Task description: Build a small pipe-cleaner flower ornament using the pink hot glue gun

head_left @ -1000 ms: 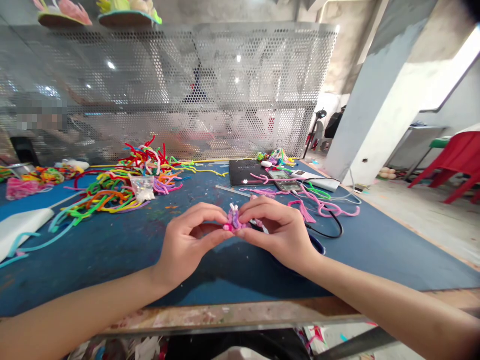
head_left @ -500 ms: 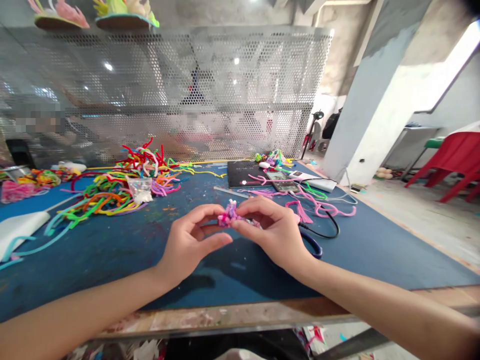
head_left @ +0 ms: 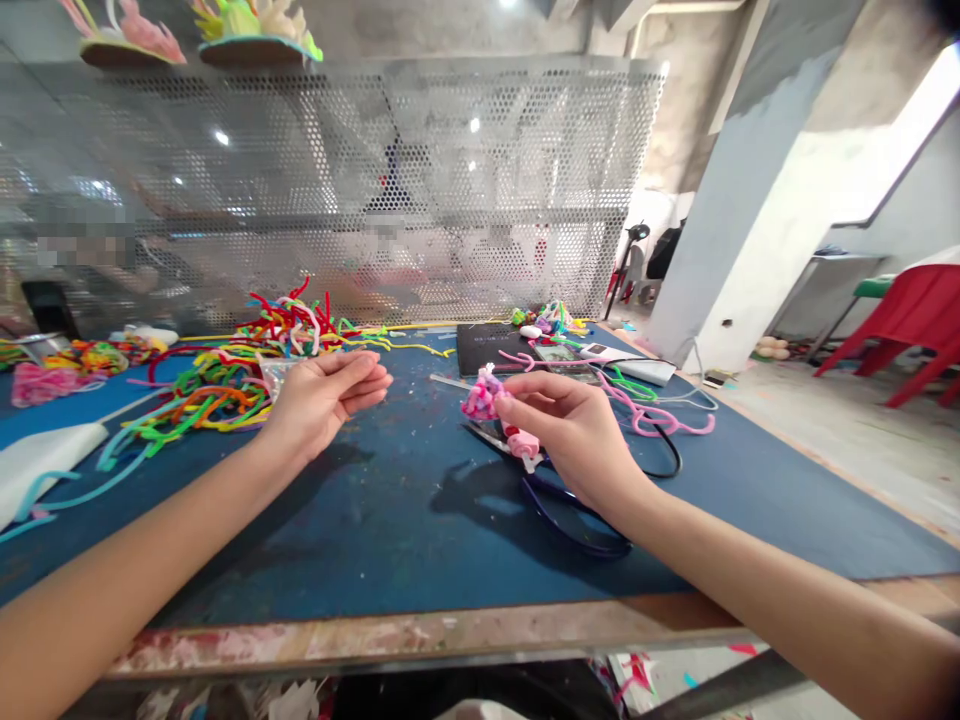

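My right hand (head_left: pixel 574 430) pinches a small fuzzy pink and purple piece (head_left: pixel 482 396) between thumb and fingertips, above the mat. My left hand (head_left: pixel 319 400) is apart from it, off to the left, its fingers pressed together and thumb against them; whatever may be between them is hidden. Behind the left hand a clear plastic bag (head_left: pixel 274 374) is partly covered. Under my right hand lie scissors with dark blue handles (head_left: pixel 574 533), their blades partly hidden. A pink object (head_left: pixel 523 443) with a pale tip shows just below the fuzzy piece.
A heap of coloured pipe cleaners (head_left: pixel 199 395) lies on the left of the blue mat (head_left: pixel 390 540). At the back stand a black box (head_left: pixel 480 350) and a perforated metal screen (head_left: pixel 337 190). Pink stems (head_left: pixel 675 424) and cables lie right. A person is beyond the screen.
My left hand has let go of the fuzzy piece and moved left, toward the plastic bag. My right hand keeps the piece, slightly higher and to the right; the scissors show more.
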Action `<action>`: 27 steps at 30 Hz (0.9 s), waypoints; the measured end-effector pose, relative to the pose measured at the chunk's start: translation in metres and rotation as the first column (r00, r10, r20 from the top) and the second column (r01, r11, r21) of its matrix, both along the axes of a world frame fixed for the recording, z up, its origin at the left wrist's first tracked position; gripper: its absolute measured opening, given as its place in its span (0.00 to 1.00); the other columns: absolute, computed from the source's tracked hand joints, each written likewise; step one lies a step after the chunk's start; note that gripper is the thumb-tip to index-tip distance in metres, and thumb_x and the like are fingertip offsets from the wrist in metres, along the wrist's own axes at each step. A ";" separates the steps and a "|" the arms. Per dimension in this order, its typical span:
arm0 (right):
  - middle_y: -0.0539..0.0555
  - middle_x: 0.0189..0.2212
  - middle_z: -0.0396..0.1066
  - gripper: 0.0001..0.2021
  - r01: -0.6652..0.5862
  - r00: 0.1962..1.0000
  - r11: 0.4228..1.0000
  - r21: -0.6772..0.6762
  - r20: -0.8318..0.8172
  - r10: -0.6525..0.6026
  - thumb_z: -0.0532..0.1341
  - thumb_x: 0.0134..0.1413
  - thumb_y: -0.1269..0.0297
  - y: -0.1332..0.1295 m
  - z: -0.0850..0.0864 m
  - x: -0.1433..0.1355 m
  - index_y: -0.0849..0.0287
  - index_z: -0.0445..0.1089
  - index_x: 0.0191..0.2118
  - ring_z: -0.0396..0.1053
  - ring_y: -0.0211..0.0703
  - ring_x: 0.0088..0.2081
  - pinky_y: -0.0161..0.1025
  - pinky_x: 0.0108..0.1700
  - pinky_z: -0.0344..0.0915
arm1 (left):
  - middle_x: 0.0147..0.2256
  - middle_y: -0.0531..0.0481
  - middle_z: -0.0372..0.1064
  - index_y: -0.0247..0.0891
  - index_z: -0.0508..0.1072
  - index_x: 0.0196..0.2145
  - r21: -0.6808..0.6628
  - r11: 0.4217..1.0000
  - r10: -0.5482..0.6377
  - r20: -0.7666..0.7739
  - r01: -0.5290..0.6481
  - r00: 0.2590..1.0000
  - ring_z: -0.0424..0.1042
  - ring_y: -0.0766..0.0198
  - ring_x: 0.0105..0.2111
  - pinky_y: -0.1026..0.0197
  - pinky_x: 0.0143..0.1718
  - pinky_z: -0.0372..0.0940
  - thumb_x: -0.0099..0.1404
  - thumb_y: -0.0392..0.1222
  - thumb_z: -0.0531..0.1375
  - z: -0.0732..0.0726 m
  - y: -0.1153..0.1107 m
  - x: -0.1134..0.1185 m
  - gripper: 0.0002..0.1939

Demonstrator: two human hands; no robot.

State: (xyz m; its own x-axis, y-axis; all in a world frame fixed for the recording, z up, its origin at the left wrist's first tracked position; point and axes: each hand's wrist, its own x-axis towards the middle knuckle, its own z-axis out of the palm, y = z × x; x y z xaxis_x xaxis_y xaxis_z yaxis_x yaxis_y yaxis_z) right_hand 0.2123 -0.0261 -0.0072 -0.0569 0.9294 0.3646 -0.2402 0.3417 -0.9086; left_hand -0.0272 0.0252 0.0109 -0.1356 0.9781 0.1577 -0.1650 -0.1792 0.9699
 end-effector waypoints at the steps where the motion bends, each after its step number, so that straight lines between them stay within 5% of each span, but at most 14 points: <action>1: 0.48 0.23 0.73 0.10 -0.011 1.000 1.000 0.002 -0.010 0.011 0.71 0.38 0.62 0.000 0.000 0.000 0.58 0.75 0.29 0.67 0.32 0.24 0.31 0.27 0.62 | 0.23 0.50 0.75 0.34 0.75 0.26 -0.011 1.000 0.012 -0.007 -0.012 1.000 0.75 0.66 0.24 0.66 0.28 0.71 0.46 0.38 0.70 -0.001 0.000 -0.001 0.09; 4: 0.48 0.24 0.73 0.09 -0.048 0.998 0.999 -0.004 -0.044 0.048 0.71 0.39 0.63 -0.001 -0.001 0.000 0.57 0.75 0.29 0.67 0.31 0.24 0.31 0.27 0.63 | 0.15 0.54 0.67 0.35 0.69 0.16 0.019 1.000 -0.011 -0.058 0.012 0.998 0.68 0.70 0.16 0.69 0.20 0.67 0.43 0.45 0.71 -0.003 -0.002 0.000 0.15; 8: 0.48 0.25 0.74 0.09 -0.100 0.990 0.994 -0.040 -0.103 0.095 0.71 0.39 0.63 -0.002 0.000 -0.002 0.57 0.75 0.30 0.68 0.31 0.25 0.30 0.28 0.63 | 0.10 0.54 0.59 0.37 0.63 0.11 0.152 0.985 -0.039 -0.240 0.077 0.970 0.61 0.71 0.12 0.68 0.16 0.61 0.55 0.58 0.61 -0.003 -0.010 0.005 0.26; 11: 0.48 0.25 0.74 0.09 -0.137 0.983 0.988 -0.072 -0.135 0.127 0.71 0.38 0.64 -0.002 -0.001 -0.004 0.58 0.75 0.29 0.68 0.31 0.26 0.30 0.29 0.63 | 0.26 0.47 0.74 0.37 0.76 0.25 0.267 0.951 -0.012 -0.470 0.155 0.883 0.73 0.64 0.27 0.64 0.29 0.69 0.61 0.53 0.58 -0.005 -0.025 0.015 0.17; 13: 0.48 0.27 0.74 0.09 -0.155 0.981 0.985 -0.070 -0.128 0.145 0.71 0.39 0.64 -0.003 -0.003 -0.005 0.58 0.75 0.30 0.69 0.32 0.27 0.30 0.31 0.64 | 0.35 0.47 0.74 0.38 0.77 0.35 0.351 0.907 -0.012 -0.529 0.232 0.848 0.73 0.61 0.36 0.62 0.35 0.70 0.60 0.48 0.60 -0.008 -0.038 0.025 0.11; 19: 0.49 0.29 0.74 0.08 -0.140 0.990 0.990 0.028 -0.005 0.140 0.70 0.42 0.64 -0.005 -0.012 -0.013 0.57 0.74 0.30 0.70 0.34 0.31 0.33 0.35 0.67 | 0.37 0.51 0.73 0.39 0.72 0.38 0.341 0.898 -0.127 -0.404 0.278 0.906 0.74 0.62 0.37 0.62 0.38 0.71 0.50 0.39 0.69 -0.021 -0.069 0.050 0.17; 24: 0.53 0.33 0.72 0.06 -0.008 0.986 0.957 0.291 0.161 -0.041 0.68 0.45 0.66 -0.011 -0.014 -0.016 0.58 0.73 0.32 0.70 0.40 0.37 0.37 0.41 0.69 | 0.34 0.51 0.75 0.39 0.72 0.35 0.285 0.930 -0.121 -0.362 0.233 0.924 0.75 0.62 0.35 0.63 0.37 0.71 0.51 0.39 0.68 -0.024 -0.069 0.052 0.14; 27: 0.54 0.36 0.72 0.08 -0.029 0.982 0.938 0.347 0.187 -0.039 0.67 0.46 0.67 -0.015 -0.013 -0.016 0.56 0.73 0.36 0.71 0.41 0.40 0.39 0.44 0.69 | 0.33 0.51 0.76 0.39 0.72 0.34 0.295 0.934 -0.092 -0.347 0.202 0.933 0.76 0.61 0.34 0.63 0.36 0.71 0.51 0.41 0.68 -0.020 -0.070 0.051 0.13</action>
State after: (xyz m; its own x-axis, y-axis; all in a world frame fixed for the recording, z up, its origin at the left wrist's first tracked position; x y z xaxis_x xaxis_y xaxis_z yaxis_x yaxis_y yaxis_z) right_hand 0.1966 -0.0406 -0.0199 -0.1514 0.7476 0.6466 -0.0743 0.6437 -0.7617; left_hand 0.0240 -0.0447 -0.0094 0.1177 0.8714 0.4763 0.0982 -0.4875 0.8676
